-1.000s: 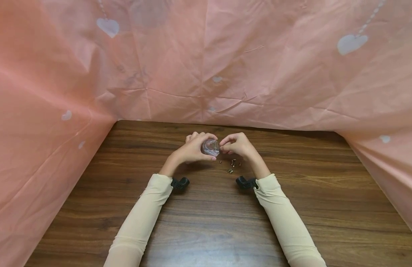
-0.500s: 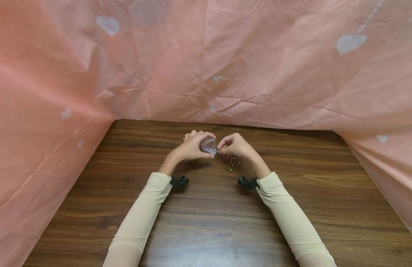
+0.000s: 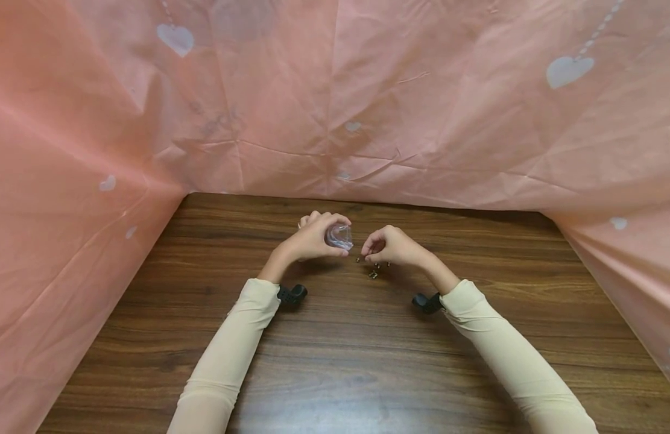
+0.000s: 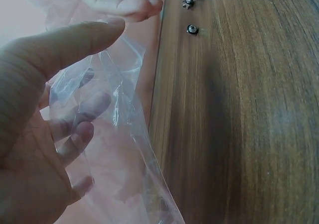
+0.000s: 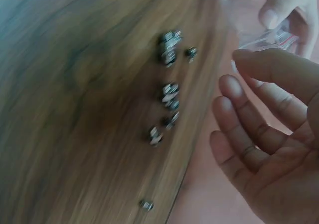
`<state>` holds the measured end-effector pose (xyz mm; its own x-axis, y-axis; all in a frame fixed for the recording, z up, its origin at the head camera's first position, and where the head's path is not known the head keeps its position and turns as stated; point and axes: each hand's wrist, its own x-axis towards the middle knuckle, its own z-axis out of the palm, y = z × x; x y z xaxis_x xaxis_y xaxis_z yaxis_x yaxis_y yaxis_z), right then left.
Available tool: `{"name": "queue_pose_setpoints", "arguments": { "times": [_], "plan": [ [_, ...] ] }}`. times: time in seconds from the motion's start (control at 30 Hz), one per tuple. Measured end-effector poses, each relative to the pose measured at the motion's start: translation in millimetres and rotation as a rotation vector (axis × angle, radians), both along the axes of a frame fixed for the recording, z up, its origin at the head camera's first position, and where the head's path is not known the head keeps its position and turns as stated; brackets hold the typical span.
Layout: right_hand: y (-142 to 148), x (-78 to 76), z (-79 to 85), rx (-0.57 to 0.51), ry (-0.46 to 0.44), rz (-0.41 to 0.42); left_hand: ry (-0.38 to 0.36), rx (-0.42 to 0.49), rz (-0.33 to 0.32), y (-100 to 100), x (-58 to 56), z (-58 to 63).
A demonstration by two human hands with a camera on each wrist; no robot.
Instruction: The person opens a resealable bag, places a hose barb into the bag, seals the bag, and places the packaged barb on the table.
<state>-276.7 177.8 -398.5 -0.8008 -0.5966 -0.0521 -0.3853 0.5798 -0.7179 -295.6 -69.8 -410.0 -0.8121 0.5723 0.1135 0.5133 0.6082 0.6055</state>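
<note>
Several small metal parts (image 3: 374, 275) lie on the counter (image 3: 335, 343), right of lower centre; one neat fingertip pinch at a time should suit them. The right hand (image 3: 391, 246) curls loosely, apparently holding nothing, while the left hand (image 3: 310, 240) grips the clear bag (image 3: 340, 239) near frame centre, its mouth best held wide.

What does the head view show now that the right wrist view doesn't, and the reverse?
Head view only: the left sleeve, right sleeve, black wrist mounts and white hearts on the pink cloth.
Right wrist view only: a red line on the clear bag and the palm side of the right hand.
Both: that bag, the right hand, left hand, small metal pieces and wooden table.
</note>
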Motion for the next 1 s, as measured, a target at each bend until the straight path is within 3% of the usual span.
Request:
{"name": "queue_pose_setpoints", "arguments": {
  "times": [0.3,0.63,1.0],
  "plan": [
    [26,3.5,-9.3,0.035,0.131,-0.067,0.014,-0.003,0.013,0,-3.3,-1.9],
    [45,9.1,-23.4,0.086,0.330,-0.044,0.011,-0.013,0.012,-2,-3.5,-3.3],
    [50,13.8,-31.5,0.169,0.375,-0.085,0.004,-0.010,0.008,-2,-3.4,-4.8]
  ]
}}
